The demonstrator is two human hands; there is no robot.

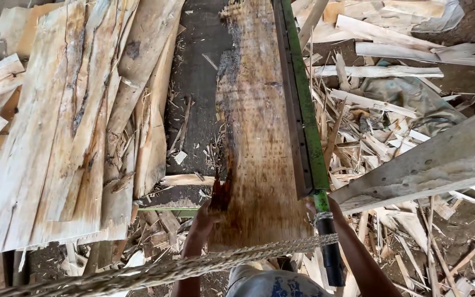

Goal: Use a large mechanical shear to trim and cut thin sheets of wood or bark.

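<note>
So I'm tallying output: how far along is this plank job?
Done: sawn slabs stacked at left, offcuts littering the right. In hand: left hand grips the plank's near end against the green guide rail; right hand is hidden under it. Left: cannot tell.

Two hands show at the bottom of the frame, a left hand point(203, 217) and a right hand point(317, 208). One long plank point(257, 132) runs up the centre. One green bar point(303, 93) lies along its right edge. One rope point(182, 268) crosses the bottom. One grey beam point(430, 162) sits at right. The offcuts point(50, 126) at left and the splinters point(369, 137) at right are too many to count.
</note>
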